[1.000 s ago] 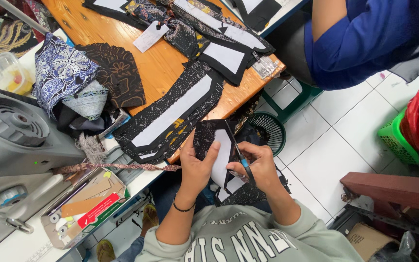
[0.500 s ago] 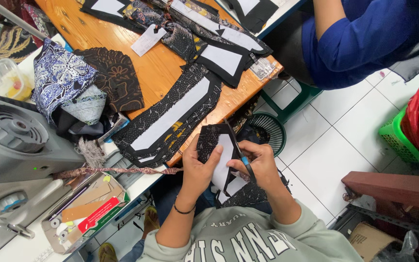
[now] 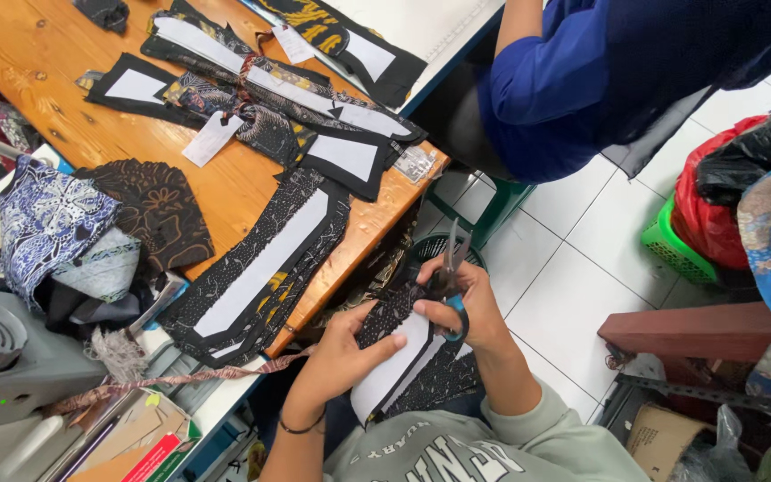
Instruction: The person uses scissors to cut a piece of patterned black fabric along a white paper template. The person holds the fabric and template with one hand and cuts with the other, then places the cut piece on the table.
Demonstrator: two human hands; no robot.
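Black patterned fabric piece (image 3: 399, 357) lies between left hand (image 3: 336, 361) and scissors-holding right hand (image 3: 470, 308).

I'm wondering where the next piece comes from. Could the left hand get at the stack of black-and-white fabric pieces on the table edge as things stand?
Probably yes. The left hand holds the fabric piece close below the stack at the wooden table edge, with nothing between them, though it would first have to let go.

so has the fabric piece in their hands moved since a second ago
No, hardly at all. The fabric piece sits in the same place just below the wooden table's corner, held by the left hand while the right hand works the scissors.
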